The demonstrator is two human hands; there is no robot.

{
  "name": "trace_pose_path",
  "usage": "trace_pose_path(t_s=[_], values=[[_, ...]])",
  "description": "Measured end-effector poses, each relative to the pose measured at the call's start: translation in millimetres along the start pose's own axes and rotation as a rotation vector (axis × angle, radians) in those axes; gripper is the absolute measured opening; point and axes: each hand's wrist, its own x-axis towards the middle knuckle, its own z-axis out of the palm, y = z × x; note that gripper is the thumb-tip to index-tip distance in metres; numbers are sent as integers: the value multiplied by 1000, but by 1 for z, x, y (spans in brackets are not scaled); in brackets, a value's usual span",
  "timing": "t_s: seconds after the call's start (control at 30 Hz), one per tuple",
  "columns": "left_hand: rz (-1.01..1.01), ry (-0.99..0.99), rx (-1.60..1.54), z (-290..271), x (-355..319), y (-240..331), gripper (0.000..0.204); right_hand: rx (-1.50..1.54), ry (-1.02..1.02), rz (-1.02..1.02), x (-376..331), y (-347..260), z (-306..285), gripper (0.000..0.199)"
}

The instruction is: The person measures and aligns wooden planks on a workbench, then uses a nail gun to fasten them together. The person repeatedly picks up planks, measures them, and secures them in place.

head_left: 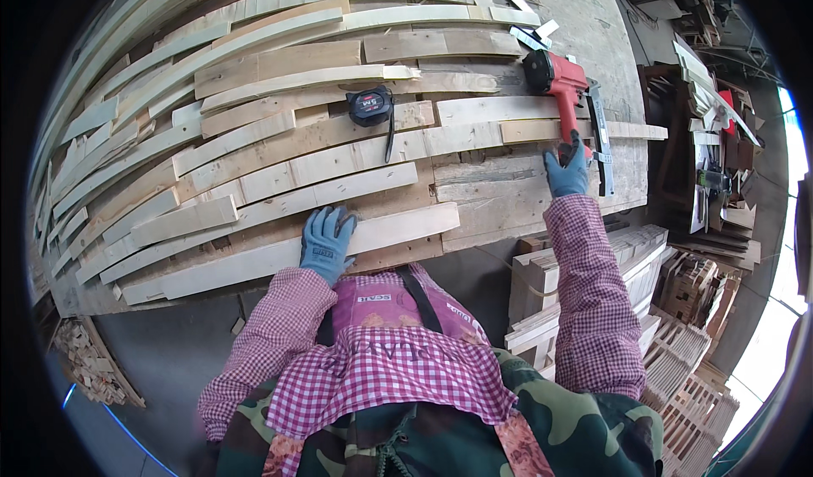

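Note:
My left hand (326, 244), in a blue work glove, lies over a pale wooden strip (406, 227) near the bench's front edge, its fingers stretched across the wood. My right hand (567, 172), gloved alike, is at the lower end of the handle of a red nail gun (566, 79). Its thumb and a dark-tipped finger are apart beside the handle; the grip is not closed round it. The gun lies on its side across the strips, black head away from me, with its long grey magazine (603, 138) along its right. A black tape measure (370, 106) sits between my hands, farther back.
Rows of wooden strips (279, 62) cover the workbench (584, 11). Stacked timber (542, 274) stands by my right forearm, with slatted wooden pieces (686, 358) beyond. A container of offcuts (89, 358) is on the floor at the left. A cluttered rack (711, 138) stands far right.

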Motion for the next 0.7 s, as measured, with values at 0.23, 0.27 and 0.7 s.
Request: trace_pose_path(t_s=[0.23, 0.27, 0.7], values=[[-36, -112, -57, 0, 2, -5, 87, -398, 68, -71, 103, 36, -15, 80], [-35, -121, -47, -1, 2, -5, 87, -380, 9, -83, 117, 45, -12, 82], [-48, -241, -64, 1, 1, -5, 89, -604, -145, 179, 190, 51, 33, 67]])
